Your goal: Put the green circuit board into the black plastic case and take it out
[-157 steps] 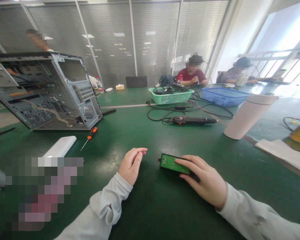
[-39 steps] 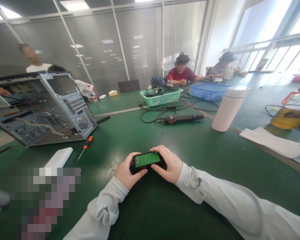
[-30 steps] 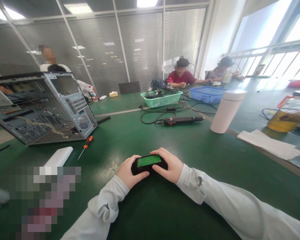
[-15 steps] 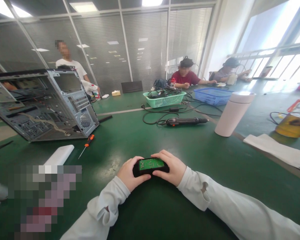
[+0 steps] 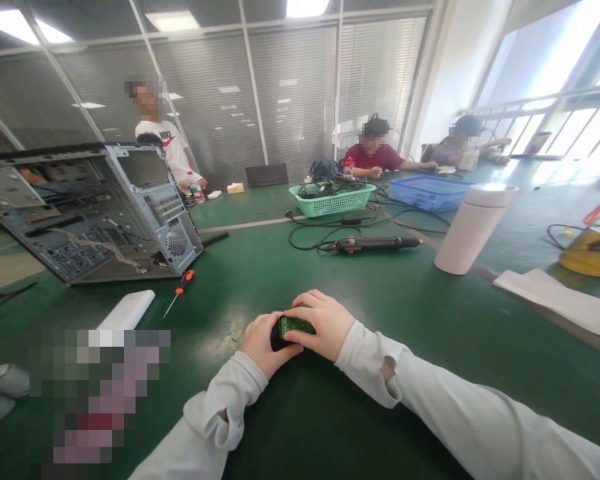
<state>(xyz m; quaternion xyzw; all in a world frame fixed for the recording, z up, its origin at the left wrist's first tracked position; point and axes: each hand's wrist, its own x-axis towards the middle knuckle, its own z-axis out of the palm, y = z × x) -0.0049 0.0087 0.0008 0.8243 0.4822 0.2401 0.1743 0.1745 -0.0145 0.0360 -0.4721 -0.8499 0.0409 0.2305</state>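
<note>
The green surface (image 5: 330,413) lies bare all around the hands, and its near edge is out of view. One open computer case (image 5: 90,213) fills the far left. Two baskets, one green (image 5: 333,198) and one blue (image 5: 427,192), sit well back. One white cup (image 5: 473,230) stands to the right. The left hand (image 5: 263,343) and right hand (image 5: 317,323) both clasp one small black casing with a green circuit board (image 5: 293,327), low over the surface at centre.
</note>
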